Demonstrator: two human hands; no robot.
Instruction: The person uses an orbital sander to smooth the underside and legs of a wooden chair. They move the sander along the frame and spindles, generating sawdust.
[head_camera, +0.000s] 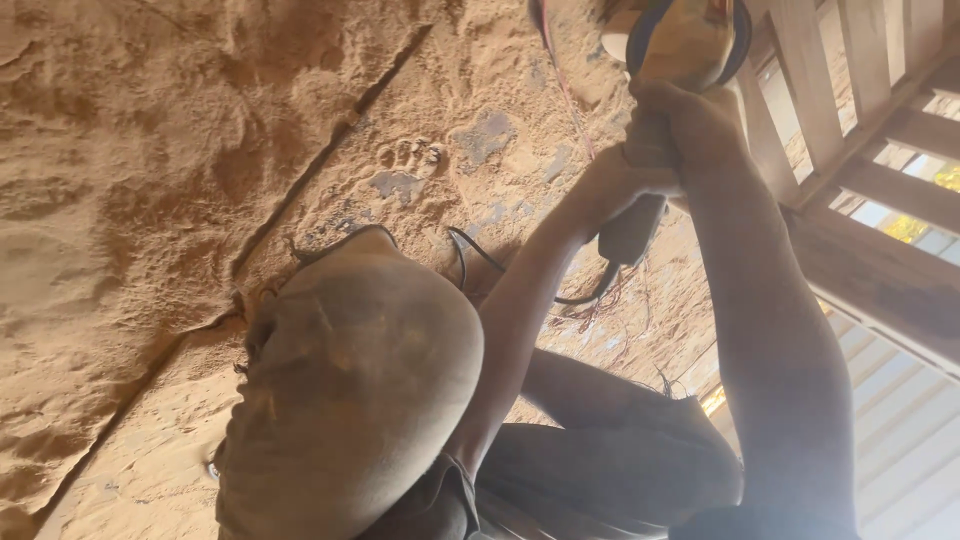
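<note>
Overhead, near the top edge of the tilted frame, a power tool (685, 40) with a yellowish body and a dark curved guard is gripped in two hands. One hand (680, 125) is clamped around the tool just below the guard, its forearm running down the right side of the picture; the other hand (630, 185) is closed on the dark handle (632, 232) right beneath it, the two hands touching. Which hand is left and which is right cannot be told from this angle, since the view is turned and the arms cross close together. A black cord (480, 262) loops away from the handle's lower end toward the middle of the frame, and a thin red string (565, 85) runs diagonally just beside the tool. Wooden slats (850, 90) stand to the right of the tool, with daylight showing through the gaps. Behind the hands, sandy ground (130, 180) thick with sawdust fills the left half, marked by a bare footprint (408, 155) and long dark cracks. A rounded, dusty brown sack (350, 390) sits in the foreground at lower centre, partly covering the nearer forearm, and dark trousers (610, 450) on a bent leg lie to its right.
</note>
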